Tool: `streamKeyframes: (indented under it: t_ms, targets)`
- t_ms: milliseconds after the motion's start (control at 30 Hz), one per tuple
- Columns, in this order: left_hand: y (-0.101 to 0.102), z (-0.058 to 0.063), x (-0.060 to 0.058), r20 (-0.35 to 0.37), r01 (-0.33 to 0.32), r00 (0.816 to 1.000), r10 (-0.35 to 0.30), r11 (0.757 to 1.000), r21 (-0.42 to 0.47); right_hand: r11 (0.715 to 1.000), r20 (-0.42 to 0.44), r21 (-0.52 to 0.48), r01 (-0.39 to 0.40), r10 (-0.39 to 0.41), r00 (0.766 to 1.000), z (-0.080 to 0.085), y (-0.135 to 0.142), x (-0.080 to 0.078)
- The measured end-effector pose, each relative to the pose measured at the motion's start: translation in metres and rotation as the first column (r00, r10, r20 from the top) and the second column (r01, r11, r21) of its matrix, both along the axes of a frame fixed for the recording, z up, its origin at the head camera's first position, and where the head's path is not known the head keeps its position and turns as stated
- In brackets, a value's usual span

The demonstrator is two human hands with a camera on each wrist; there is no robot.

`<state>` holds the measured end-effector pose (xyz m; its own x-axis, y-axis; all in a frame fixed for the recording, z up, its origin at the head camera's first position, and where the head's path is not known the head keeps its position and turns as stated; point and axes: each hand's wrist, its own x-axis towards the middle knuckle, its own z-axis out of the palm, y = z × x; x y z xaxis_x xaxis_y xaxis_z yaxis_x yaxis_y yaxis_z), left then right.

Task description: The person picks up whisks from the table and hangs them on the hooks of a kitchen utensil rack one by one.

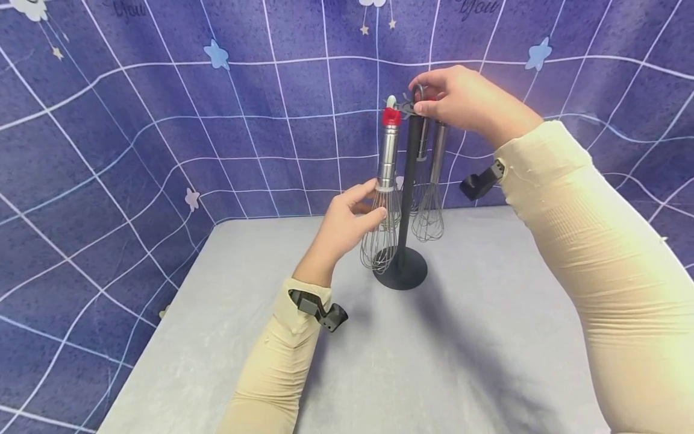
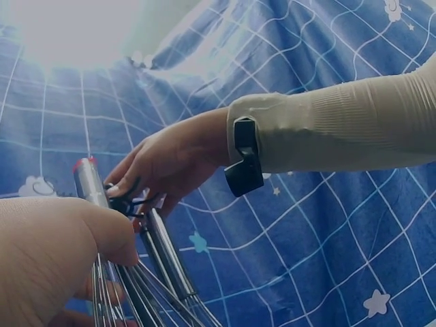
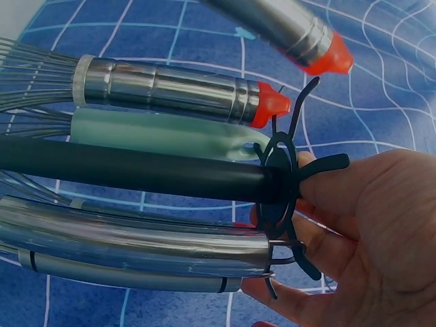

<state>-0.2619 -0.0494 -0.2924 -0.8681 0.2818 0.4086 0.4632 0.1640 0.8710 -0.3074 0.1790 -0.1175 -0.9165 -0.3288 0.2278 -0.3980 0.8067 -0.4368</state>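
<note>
A black whisk stand [image 1: 412,175] rises from a round base, with several wire whisks around its hooked top. My left hand [image 1: 347,220] holds a steel whisk with a red end cap [image 1: 388,150], thumb and fingers about the top of its wires. At the stand's top, my right hand [image 1: 461,99] grips the hooked rack [image 3: 276,184], thumb against its centre. In the right wrist view, one red-capped whisk [image 3: 286,30] is tilted apart from the rack. A mint-green handle [image 3: 163,136] and a plain steel handle [image 3: 136,235] lie beside the pole.
The stand's round base [image 1: 401,278] sits on a pale grey table [image 1: 379,374]. A blue gridded curtain [image 1: 162,120] with stars hangs behind and to the left. Each sleeve carries a black wrist camera, such as the one on the left sleeve [image 1: 320,310].
</note>
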Motion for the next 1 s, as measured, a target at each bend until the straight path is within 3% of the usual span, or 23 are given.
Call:
streamKeyframes:
  t_ms: [500, 767, 1000]
  targets:
    - [0.010, -0.007, -0.009, 0.032, -0.014, 0.999, 0.015, 0.999, -0.042, 1.000, -0.027, 0.025, 0.014, -0.013, 1.000, -0.001, 0.000, -0.001]
    - [0.018, -0.016, -0.018, -0.066, -0.102, 0.993, 0.093, 0.984, -0.145, 0.999, 0.000, 0.028, 0.030, -0.030, 1.000, -0.002, 0.001, -0.001]
    - [0.025, -0.025, -0.017, -0.138, -0.153, 0.983, 0.125, 0.964, -0.219, 1.000, 0.003, -0.010, 0.017, -0.017, 1.000, -0.002, 0.003, 0.002]
